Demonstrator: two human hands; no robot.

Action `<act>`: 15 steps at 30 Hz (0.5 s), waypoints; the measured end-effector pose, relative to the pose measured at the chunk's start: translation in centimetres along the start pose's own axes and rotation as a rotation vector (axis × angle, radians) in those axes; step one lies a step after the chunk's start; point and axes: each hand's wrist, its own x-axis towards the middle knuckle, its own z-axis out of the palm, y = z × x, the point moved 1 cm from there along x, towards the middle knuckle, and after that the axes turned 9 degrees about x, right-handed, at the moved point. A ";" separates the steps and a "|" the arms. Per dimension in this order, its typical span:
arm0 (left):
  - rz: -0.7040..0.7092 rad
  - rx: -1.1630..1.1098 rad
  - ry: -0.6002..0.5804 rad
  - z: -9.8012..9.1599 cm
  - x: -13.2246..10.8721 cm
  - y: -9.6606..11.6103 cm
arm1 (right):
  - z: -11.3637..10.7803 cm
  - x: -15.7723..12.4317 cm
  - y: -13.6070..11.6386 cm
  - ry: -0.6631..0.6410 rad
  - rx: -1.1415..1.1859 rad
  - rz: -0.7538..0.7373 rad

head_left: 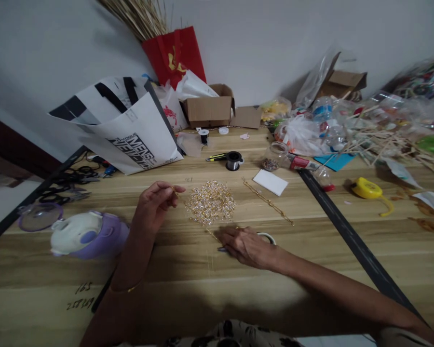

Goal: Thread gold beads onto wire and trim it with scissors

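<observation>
My left hand (pixel 158 200) is raised at the left of a bead pile, thumb and forefinger pinching a thin gold chain (pixel 175 191). The pile of clear beads and gold links (pixel 211 202) lies on the wooden table between my hands. My right hand (pixel 246 246) rests low on the table, fingers curled down. A strand of gold chain (pixel 213 235) runs from the pile to its fingers. A grey tip (pixel 222 249) pokes out under them and a pale ring (pixel 268 237) shows behind the hand; what the fingers grip is hidden.
A gold chain length (pixel 269 202) lies right of the pile, near a white pad (pixel 270 182). Behind stand a wire spool (pixel 233 161) and a bead jar (pixel 275 156). A purple-white bottle (pixel 90 234) and scissors (pixel 63 193) are left; a yellow tape measure (pixel 366 188) is right.
</observation>
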 end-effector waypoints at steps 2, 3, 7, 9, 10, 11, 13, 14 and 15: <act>0.001 -0.011 0.015 0.0 -0.1 0.5 | 0.3 0.4 -0.4 -0.005 -0.038 -0.006; 0.001 -0.008 0.025 -0.1 -0.1 0.7 | 0.5 0.6 -0.6 -0.004 -0.055 -0.014; -0.001 -0.007 0.075 -0.6 0.0 1.6 | 1.4 1.7 -1.1 0.039 -0.077 -0.053; 0.010 -0.024 0.107 -1.0 0.1 2.0 | 1.7 2.0 -1.4 0.035 -0.105 -0.056; 0.027 -0.029 0.126 -1.3 0.0 2.1 | 1.8 1.9 -1.5 0.031 -0.121 -0.057; 0.055 -0.028 0.147 -1.5 0.0 2.2 | 1.9 1.8 -1.6 0.026 -0.137 -0.056; 0.126 -0.006 0.202 -1.9 -0.1 2.5 | 1.8 1.2 -1.7 0.032 -0.166 -0.034; 0.165 0.013 0.235 -2.1 -0.1 2.5 | 1.6 0.8 -1.8 0.031 -0.179 -0.007; 0.203 0.034 0.273 -2.3 -0.2 2.6 | 1.4 0.3 -1.8 0.033 -0.188 0.033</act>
